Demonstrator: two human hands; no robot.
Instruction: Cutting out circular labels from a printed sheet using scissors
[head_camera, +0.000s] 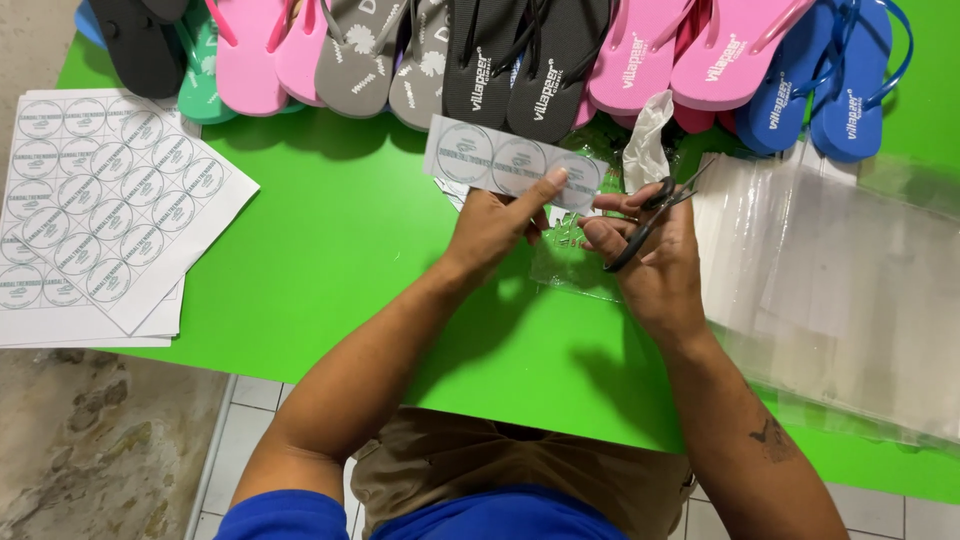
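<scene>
The left hand (497, 222) pinches a strip of round labels (512, 163) at centre frame; the right hand (655, 250) grips black scissors (648, 222) at the strip's right end. A crooked cut could clip a label, since the strip hangs unsupported above the green table (330, 250). Both forearms angle inward.

My left hand (497, 222) pinches a white strip of 3 round grey-printed labels (515, 163) above the green table (340, 250). At far left lie white sheets of matching round labels (95, 210). Clear plastic bags (830, 290) are stacked at right.
</scene>
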